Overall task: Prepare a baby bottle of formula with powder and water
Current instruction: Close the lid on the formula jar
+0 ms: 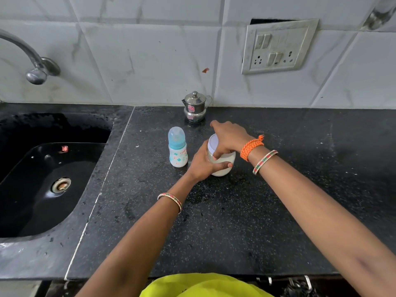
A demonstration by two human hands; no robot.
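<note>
The powder jar [222, 162], clear-walled with pale powder inside and a white lid [212, 144], stands on the black granite countertop [235, 221] near its middle, toward the back edge. The left hand [203, 166] is wrapped around the jar's body, steadying it; the right hand [229, 138] is clamped over the lid from above. Opening the jar looks to be the step in hand. Just beside it on the left stands the baby bottle [177, 147], capped and upright. Behind, at the wall, sits a small steel pot [195, 107], and the sink [42, 179] lies far left. Next, the lid needs twisting off while the jar stays braced.
</note>
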